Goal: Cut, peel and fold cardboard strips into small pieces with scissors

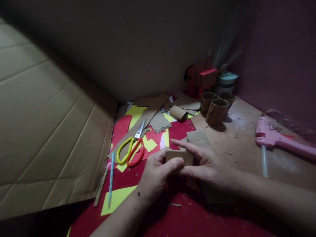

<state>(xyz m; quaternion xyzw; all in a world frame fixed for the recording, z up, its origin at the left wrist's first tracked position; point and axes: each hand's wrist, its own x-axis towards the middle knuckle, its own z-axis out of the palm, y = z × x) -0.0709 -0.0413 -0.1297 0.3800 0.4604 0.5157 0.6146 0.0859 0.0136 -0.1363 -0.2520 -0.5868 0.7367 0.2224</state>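
Observation:
A small piece of brown cardboard [186, 157] is held between my two hands over the red surface. My left hand [160, 169] grips it from the left, thumb pressed across its near face. On the right side, my right hand [206, 161] closes on the same piece with thumb below and fingers above, its index finger stretched outward. The lower side of the piece is hidden by my hands. Just beyond them lies a flat cardboard scrap [198, 136]. Scissors [135, 146] with one yellow and one red handle lie to the left, blades pointing away.
A pink glue gun [271, 133] stands at the right. Several cardboard tubes [217, 113] stand at the back, near a teal-lidded cup [227, 79]. A blue pencil [111, 179] lies at left, beside a large cardboard panel [54, 125]. Paper and cardboard scraps [160, 121] cover the back.

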